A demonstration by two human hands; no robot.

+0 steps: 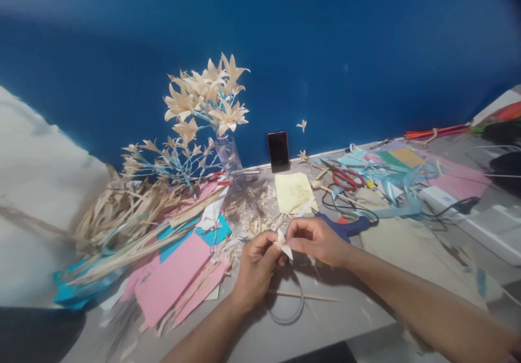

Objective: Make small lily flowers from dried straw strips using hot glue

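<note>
Between my two hands is a small cream-coloured flower [284,245] with pointed petals. My left hand [260,260] pinches its base between thumb and fingers. From the right, the curled fingers of my right hand [311,238] close on a petal at its upper edge; the fingertips are partly hidden. Below the hands, a looped grey wire or cord [299,309] lies on the table, and a thin wooden stick [313,297] crosses it. Shavings and husk scraps [256,214] are strewn just beyond my hands.
Finished-looking flowers [207,89] stand in a clear vase [229,157] by the blue wall. A phone [278,151] leans there. Dried husks [122,211] and pink sheets [175,281] lie left. Red scissors [345,178], a blue-handled tool [345,226], ribbons [401,207] and a power strip [484,230] lie right.
</note>
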